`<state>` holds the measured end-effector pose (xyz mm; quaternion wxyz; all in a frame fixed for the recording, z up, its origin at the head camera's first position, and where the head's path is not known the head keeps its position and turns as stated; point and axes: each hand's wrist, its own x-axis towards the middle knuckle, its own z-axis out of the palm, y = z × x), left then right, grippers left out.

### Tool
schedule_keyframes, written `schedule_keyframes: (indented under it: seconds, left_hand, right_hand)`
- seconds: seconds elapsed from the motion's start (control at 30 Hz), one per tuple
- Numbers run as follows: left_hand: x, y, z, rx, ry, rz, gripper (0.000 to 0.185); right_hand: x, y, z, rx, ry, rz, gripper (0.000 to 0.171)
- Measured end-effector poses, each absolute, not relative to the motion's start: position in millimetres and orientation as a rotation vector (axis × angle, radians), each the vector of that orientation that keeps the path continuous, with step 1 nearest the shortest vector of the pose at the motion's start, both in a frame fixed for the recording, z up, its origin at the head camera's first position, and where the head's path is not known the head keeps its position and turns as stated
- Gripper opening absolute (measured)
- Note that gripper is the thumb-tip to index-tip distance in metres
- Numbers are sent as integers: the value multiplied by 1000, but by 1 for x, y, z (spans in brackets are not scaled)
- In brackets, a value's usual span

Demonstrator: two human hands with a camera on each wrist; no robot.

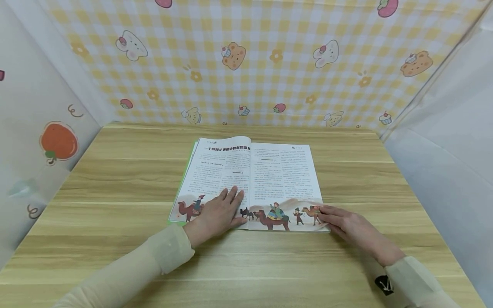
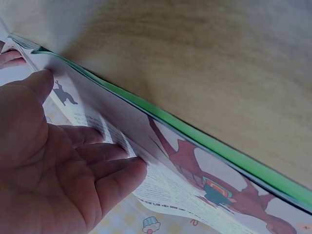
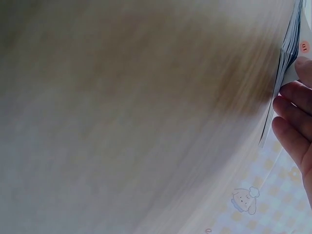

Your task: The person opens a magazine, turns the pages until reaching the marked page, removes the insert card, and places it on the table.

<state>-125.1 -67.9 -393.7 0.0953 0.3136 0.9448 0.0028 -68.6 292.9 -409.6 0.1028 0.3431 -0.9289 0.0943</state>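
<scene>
An open magazine (image 1: pixel 285 179) lies on the wooden table, its pages printed with text and, along the bottom, camels and riders. My left hand (image 1: pixel 221 211) rests spread on the lower left page, fingers pointing toward the text. In the left wrist view, that hand's palm (image 2: pixel 53 161) faces the page, beside the green cover edge (image 2: pixel 195 131). At the lower right corner, the fingertips of my right hand (image 1: pixel 356 229) touch the page edge. The right wrist view shows the slightly raised corner by the thumb and fingers (image 3: pixel 290 109), along the stacked page edges (image 3: pixel 285 58).
The wooden table (image 1: pixel 115 184) extends around the magazine. Behind it hangs a yellow checked cloth (image 1: pixel 254 64) with cartoon animals and flowers. Pale side sheets (image 1: pixel 34 107) stand at left and right. A small black patch (image 1: pixel 384 285) shows near the right sleeve.
</scene>
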Motion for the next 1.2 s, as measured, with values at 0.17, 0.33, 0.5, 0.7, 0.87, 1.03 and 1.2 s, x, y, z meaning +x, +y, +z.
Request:
schedule_keyframes:
  seconds: [0.17, 0.33, 0.5, 0.7, 0.87, 1.03, 1.2]
  left_hand:
    - [-124, -67, -393, 914, 2796, 24, 74]
    - [-123, -66, -392, 911, 2794, 34, 73]
    - [-123, -66, -392, 926, 2804, 31, 73]
    - [-123, -67, -393, 938, 2810, 27, 73]
    - [-123, -67, -393, 935, 2806, 25, 73]
    - [-123, -67, -392, 925, 2797, 32, 74]
    - [-124, -68, -392, 928, 2802, 29, 73]
  right_hand:
    - [-68, 293, -409, 989, -2745, 269, 36]
    - [-67, 294, -409, 983, -2736, 270, 35]
    - [-66, 296, -411, 1000, -2694, 286, 25]
    - [-65, 298, -411, 995, -2661, 312, 54]
    - [-63, 298, -410, 965, -2651, 337, 28]
    - [-63, 298, -409, 957, -2584, 363, 26]
    - [-65, 296, -407, 965, -2497, 368, 55]
